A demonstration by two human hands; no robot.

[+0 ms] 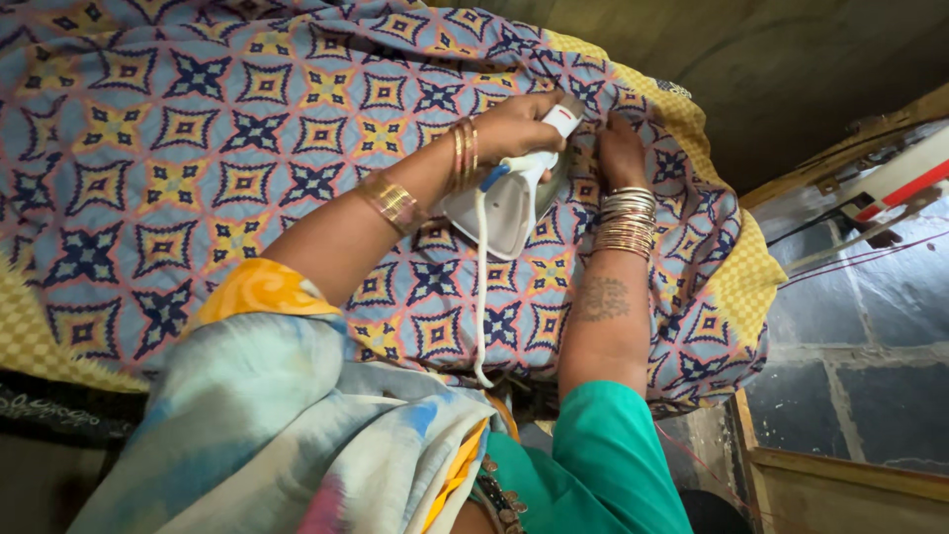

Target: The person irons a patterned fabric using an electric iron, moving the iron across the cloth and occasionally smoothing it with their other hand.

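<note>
Even, soft daylight over the patterned cloth (198, 148); colours saturated, no glare. Faint sheen on the white iron (509, 198) and the bangles (626, 220). Upper right and lower left corners fall into dim shadow. Near draped fabric (287, 435) slightly soft. Wide-angle bending at edges.

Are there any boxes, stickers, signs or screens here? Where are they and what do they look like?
No boxes, signs or screens show.
Label: a small red patch on the white iron, near the top of its handle by the left hand; too small to make out.
Mark: a dark patch on the forearm below the right hand, blurred.
</note>
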